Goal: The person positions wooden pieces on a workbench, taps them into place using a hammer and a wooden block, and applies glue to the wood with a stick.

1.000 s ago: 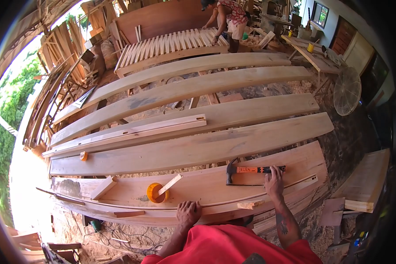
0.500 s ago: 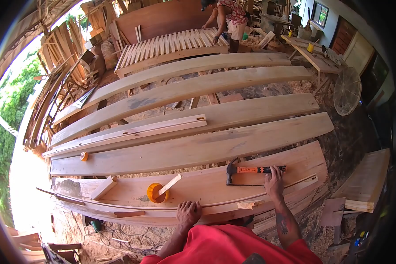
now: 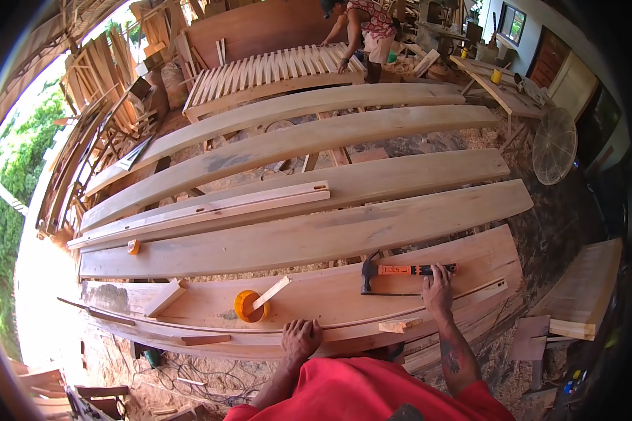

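Observation:
On the nearest wide plank [image 3: 330, 288] lies a claw hammer [image 3: 397, 270] with a black head and an orange and black handle. My right hand [image 3: 439, 291] has its fingers closed around the grip end of the handle. My left hand [image 3: 302, 337] is curled over a long narrow wooden strip [image 3: 358, 328] along the plank's near edge. Left of centre stands a yellow cup [image 3: 246, 306] with a flat wooden stick [image 3: 270, 293] leaning in it. A short wood block [image 3: 399, 325] sits on the strip between my hands.
Several wide planks [image 3: 309, 228] lie side by side beyond, one carrying a slotted rail [image 3: 260, 203]. A small orange tape measure [image 3: 133, 247] rests on a plank. At the back another person [image 3: 369, 28] bends over a slatted frame [image 3: 274, 70]. A fan [image 3: 555, 146] stands right.

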{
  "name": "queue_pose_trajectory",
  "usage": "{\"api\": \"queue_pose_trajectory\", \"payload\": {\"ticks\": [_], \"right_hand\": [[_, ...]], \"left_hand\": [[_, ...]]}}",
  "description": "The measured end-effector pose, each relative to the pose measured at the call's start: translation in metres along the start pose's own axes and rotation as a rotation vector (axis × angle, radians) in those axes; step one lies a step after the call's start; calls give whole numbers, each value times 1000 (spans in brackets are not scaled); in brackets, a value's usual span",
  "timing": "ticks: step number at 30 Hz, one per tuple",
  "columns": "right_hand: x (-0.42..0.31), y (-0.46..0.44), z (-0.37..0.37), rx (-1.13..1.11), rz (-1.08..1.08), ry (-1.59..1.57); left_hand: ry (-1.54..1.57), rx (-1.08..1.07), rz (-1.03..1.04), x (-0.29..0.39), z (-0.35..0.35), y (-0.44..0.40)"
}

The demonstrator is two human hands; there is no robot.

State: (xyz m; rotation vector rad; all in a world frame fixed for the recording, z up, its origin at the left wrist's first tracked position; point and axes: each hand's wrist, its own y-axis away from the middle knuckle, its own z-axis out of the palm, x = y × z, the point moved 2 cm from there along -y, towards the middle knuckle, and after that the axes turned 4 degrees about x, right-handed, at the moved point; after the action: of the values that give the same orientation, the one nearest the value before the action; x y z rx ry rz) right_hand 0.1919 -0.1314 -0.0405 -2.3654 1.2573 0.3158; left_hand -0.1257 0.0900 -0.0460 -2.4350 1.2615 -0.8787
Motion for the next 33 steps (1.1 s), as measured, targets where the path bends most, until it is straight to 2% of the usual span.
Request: {"api": "queue_pose_trajectory", "payload": {"ticks": [33], "right_hand": [[-1,-1,-1,-24,18,4]], "left_hand": [[3,-18,-12,0,0,0]]}}
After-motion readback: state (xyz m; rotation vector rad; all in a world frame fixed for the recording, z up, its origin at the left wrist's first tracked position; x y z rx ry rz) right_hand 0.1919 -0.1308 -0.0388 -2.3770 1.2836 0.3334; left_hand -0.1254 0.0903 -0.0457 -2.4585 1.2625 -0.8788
